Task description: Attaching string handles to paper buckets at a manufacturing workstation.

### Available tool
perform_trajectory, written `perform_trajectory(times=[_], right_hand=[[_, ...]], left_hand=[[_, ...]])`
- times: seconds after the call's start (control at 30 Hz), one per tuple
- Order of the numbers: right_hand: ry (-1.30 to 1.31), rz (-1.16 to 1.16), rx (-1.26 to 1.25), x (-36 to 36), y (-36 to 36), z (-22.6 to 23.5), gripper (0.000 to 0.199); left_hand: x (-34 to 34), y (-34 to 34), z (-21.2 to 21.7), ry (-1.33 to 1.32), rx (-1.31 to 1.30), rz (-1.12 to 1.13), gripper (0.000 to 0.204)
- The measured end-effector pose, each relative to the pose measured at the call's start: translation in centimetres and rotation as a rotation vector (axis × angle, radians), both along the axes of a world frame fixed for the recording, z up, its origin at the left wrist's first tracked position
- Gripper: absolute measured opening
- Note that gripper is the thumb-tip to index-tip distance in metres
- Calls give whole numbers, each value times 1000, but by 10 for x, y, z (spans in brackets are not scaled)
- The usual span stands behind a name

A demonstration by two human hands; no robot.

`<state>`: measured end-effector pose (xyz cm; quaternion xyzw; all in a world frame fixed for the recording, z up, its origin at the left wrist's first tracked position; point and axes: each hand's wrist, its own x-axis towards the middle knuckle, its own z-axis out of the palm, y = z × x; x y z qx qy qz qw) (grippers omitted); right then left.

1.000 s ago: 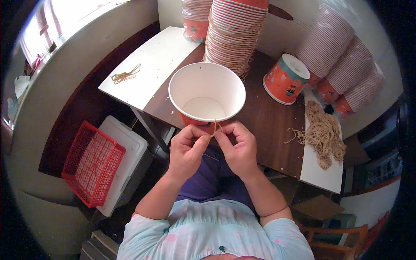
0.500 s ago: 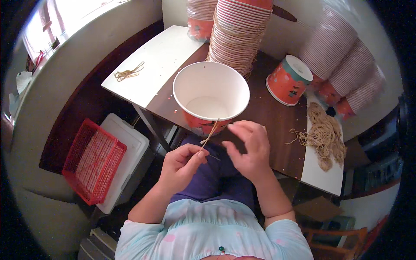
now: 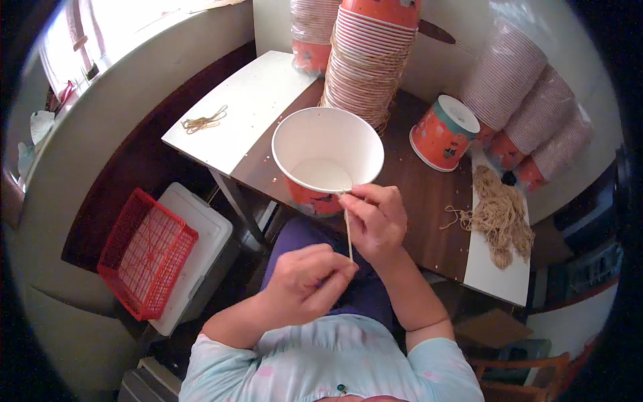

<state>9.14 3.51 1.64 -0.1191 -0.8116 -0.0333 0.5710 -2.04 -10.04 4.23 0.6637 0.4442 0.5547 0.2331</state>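
Observation:
A large paper bucket [image 3: 328,151], white inside and orange outside, stands open end up at the near edge of the table. From its near rim a thin tan string [image 3: 349,234] runs down, stretched straight. My left hand [image 3: 308,278] is closed in a pinch on the string's lower part, over my lap. At the near rim, the fingers of my right hand [image 3: 378,218] are pinched together on the upper end of the string. Those fingertips partly hide how the string meets the bucket.
A tall stack of nested paper buckets [image 3: 368,67] rises behind. An upside-down bucket [image 3: 445,134] stands at right, near bagged bucket stacks [image 3: 506,74] and a heap of tan string [image 3: 499,218]. Loose string [image 3: 204,120] lies on the white board. A red basket [image 3: 151,254] sits lower left.
My right hand has gone from spread fingers to a pinch at the bucket's rim. My left hand has moved down and right, pulling the string straight.

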Motion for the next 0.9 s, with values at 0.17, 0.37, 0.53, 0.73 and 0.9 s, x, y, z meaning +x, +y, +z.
perform_trajectory(times=[0.17, 0.37, 0.53, 0.73, 0.9], right_hand=[[-4, 35, -86, 1, 11, 0, 23], [-119, 201, -311, 21, 25, 12, 19], [-184, 405, -612, 68, 52, 31, 19], [-377, 289, -765, 128, 78, 57, 29], [-511, -108, -420, 128, 18, 72, 70]], left_hand=[[16, 2, 0, 7, 24, -70, 4], [18, 7, 4, -86, -14, -135, 7], [5, 1, -16, -386, -574, -670, 46], [-33, -14, -33, -218, -902, -665, 35], [-32, -25, -35, -375, -924, -452, 24]])
